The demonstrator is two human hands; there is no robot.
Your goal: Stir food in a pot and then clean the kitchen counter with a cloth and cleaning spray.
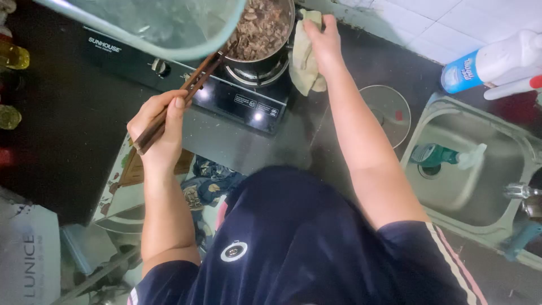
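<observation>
Over round steel pot (265,39), wooden chopsticks (180,96), crumpled cloth (305,56)

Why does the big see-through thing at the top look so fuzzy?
In the head view, the clear tub sits very close to the camera, so it blurs; the pot, chopsticks and both hands look sharper, and small bright glare spots shine on the black stove.

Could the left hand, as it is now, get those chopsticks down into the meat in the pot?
Probably yes. The left hand grips the chopsticks, whose tips already sit at the pot's rim by the meat. The clear container crowds above but doesn't block them.
</observation>
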